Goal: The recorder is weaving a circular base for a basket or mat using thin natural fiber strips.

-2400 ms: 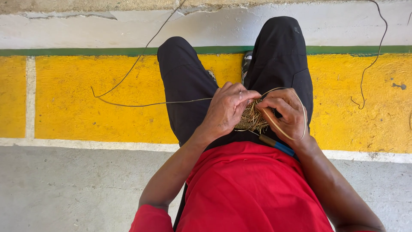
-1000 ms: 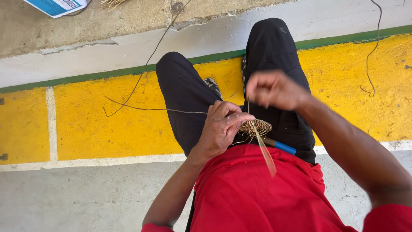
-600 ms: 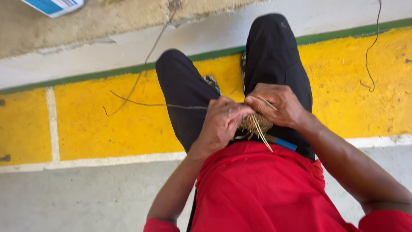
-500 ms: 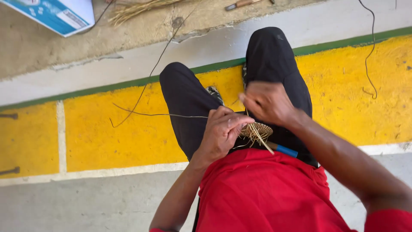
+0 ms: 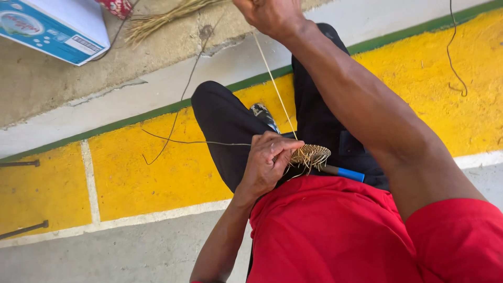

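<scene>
My left hand (image 5: pixel 267 162) pinches the edge of a small round woven straw disc (image 5: pixel 311 155) that rests on my lap over black trousers (image 5: pixel 225 126). My right hand (image 5: pixel 268 14) is raised high at the top of the frame, closed on a long pale straw strand (image 5: pixel 273 84) that runs taut down to the disc. Loose straw ends stick out under the disc. A tool with a blue handle (image 5: pixel 347 173) lies across my lap just right of the disc.
A blue and white cardboard box (image 5: pixel 55 26) sits at the top left on concrete, with a bundle of dry straw (image 5: pixel 167 14) beside it. Thin dark fibres (image 5: pixel 181 105) trail over the yellow painted kerb (image 5: pixel 131 173). A wire (image 5: pixel 455 57) lies at the right.
My right hand has lifted from the disc up to the top of the view, drawing the strand out long and taut. My left hand has stayed on the disc. The view has tilted up, showing the box.
</scene>
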